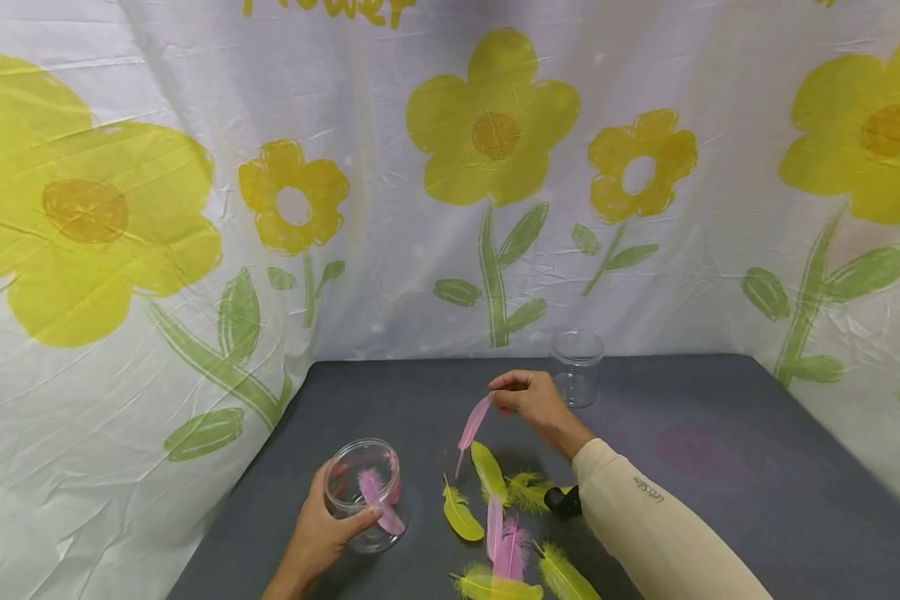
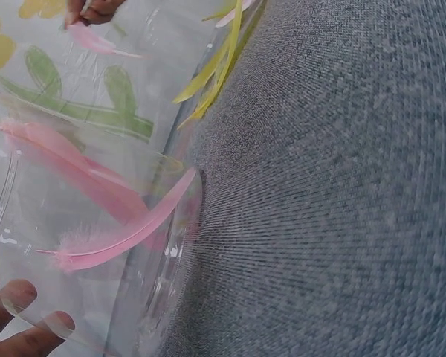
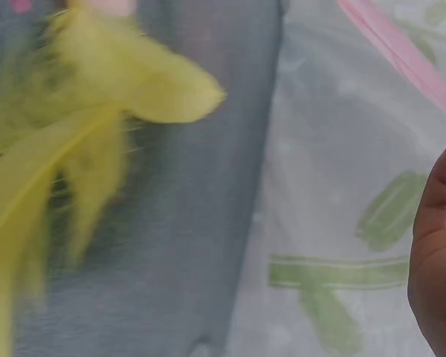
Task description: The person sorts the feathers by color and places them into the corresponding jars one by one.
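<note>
My left hand [image 1: 321,533] grips a clear, open-topped jar [image 1: 373,543] from its left side, thumb across the front. Pink feathers [image 2: 137,239] lie inside it, slanting against the wall in the left wrist view. Above the table, my right hand [image 1: 531,402] pinches one end of a pink feather [image 1: 475,422], which hangs down to the left. Below it, yellow feathers [image 1: 487,471] are spread on the dark table, with pink feathers [image 1: 510,552] among them. In the right wrist view part of the hand [image 3: 440,245] shows at the right edge.
A second clear jar [image 1: 576,383] stands at the back of the table [image 1: 420,400], just beyond the right hand. A white cloth [image 1: 390,292] with painted yellow flowers hangs behind and along the sides. A small black object [image 1: 562,502] shows by the right sleeve.
</note>
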`<state>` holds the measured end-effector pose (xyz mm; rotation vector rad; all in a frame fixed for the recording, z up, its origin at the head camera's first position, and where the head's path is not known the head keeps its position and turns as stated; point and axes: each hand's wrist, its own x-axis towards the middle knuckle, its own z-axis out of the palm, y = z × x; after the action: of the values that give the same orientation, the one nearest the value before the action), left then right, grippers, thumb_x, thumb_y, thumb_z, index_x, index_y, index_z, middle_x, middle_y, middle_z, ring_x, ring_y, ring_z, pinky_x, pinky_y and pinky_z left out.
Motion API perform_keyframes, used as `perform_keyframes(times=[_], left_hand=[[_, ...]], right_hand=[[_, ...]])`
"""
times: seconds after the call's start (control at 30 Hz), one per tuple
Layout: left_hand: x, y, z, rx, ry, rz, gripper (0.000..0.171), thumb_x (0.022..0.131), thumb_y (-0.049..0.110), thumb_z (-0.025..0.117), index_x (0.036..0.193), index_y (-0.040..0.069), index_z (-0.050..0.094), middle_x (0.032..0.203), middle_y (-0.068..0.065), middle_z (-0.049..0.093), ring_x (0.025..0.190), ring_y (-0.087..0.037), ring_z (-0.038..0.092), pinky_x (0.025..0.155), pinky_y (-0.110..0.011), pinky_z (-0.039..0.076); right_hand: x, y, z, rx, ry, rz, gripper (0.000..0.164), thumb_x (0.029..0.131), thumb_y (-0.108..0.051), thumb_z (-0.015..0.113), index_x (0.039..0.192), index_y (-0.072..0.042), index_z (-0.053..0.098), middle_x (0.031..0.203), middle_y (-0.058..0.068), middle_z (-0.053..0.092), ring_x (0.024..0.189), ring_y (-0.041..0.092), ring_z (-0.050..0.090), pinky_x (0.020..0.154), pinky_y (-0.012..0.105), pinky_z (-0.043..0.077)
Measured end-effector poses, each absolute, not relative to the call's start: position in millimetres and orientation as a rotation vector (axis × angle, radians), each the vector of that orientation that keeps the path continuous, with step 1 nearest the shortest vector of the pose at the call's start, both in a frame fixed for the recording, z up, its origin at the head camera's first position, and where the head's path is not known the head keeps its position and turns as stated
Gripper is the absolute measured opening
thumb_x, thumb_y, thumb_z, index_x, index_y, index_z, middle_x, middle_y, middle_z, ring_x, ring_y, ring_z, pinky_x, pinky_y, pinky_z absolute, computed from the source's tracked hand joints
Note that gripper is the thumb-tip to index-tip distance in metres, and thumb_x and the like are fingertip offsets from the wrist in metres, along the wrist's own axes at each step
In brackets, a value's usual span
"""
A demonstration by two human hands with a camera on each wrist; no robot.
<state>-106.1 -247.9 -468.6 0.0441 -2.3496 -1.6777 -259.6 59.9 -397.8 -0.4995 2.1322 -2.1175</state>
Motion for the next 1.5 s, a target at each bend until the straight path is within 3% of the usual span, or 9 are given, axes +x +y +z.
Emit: perform_keyframes(times=[0.27,0.47,0.73,1.13,1.37,1.5], left_hand=[[-106,-247,-468,0.049,-2.359,-1.664,0.097,0.073,0.017,0.086,0.147,0.003,0.026,0.144,-0.021,0.037,0.131,-0.046,0.035,0.102,-0.057,0.031],[-105,-247,-468,0.054,-2.367,-1.639,0.096,0.073,0.018,0.086,0.146,0.004,0.026,0.143,-0.021,0.038,0.130,-0.047,0.036,0.102,-0.058,0.031],[-105,-248,-468,0.048,-2.365,-1.654,0.095,0.073,0.017,0.086,0.147,0.005,0.027,0.143,-0.022,0.037,0.130,-0.049,0.035,0.101,-0.060,0.031],[-105,-248,-467,0.043,-2.362,-1.670,0.096,0.073,0.018,0.086,0.146,0.005,0.026,0.144,-0.023,0.037,0.130,-0.048,0.034,0.101,-0.059,0.032],[-105,-248,-467,0.046,-2.379,-1.653,0.096,0.074,0.018,0.085,0.147,0.005,0.025,0.145,-0.023,0.036,0.130,-0.048,0.035,0.101,-0.059,0.033],[-105,-249,-467,0.053,-2.381,-1.652,0.096,0.075,0.019,0.085,0.147,0.006,0.025,0.145,-0.023,0.035,0.130,-0.049,0.035,0.100,-0.060,0.034]], right_hand=[[-252,44,-369,-0.553,2.146,-2.129,0.012,0.085,-0.002,0.070,0.097,0.001,0.071,0.087,0.012,0.067,0.081,0.033,0.061,0.073,0.035,0.053],[-246,23,-351,-0.615,2.119,-2.157,0.012,0.085,-0.002,0.070,0.096,0.002,0.071,0.086,0.011,0.067,0.075,0.023,0.062,0.073,0.037,0.054],[-237,1,-337,-0.654,2.050,-2.215,0.010,0.085,0.000,0.070,0.095,0.003,0.071,0.089,0.012,0.067,0.075,0.021,0.064,0.077,0.042,0.054],[-225,-30,-344,-0.732,2.007,-2.219,0.015,0.087,-0.003,0.070,0.101,0.004,0.069,0.091,0.012,0.066,0.076,0.020,0.063,0.075,0.036,0.054],[-216,-45,-365,-0.721,1.997,-2.194,0.011,0.087,-0.005,0.071,0.097,-0.001,0.072,0.089,0.010,0.067,0.083,0.036,0.063,0.074,0.037,0.055],[-210,-55,-375,-0.720,1.998,-2.168,0.010,0.085,-0.004,0.072,0.095,-0.001,0.072,0.085,0.009,0.067,0.079,0.036,0.063,0.073,0.042,0.055]])
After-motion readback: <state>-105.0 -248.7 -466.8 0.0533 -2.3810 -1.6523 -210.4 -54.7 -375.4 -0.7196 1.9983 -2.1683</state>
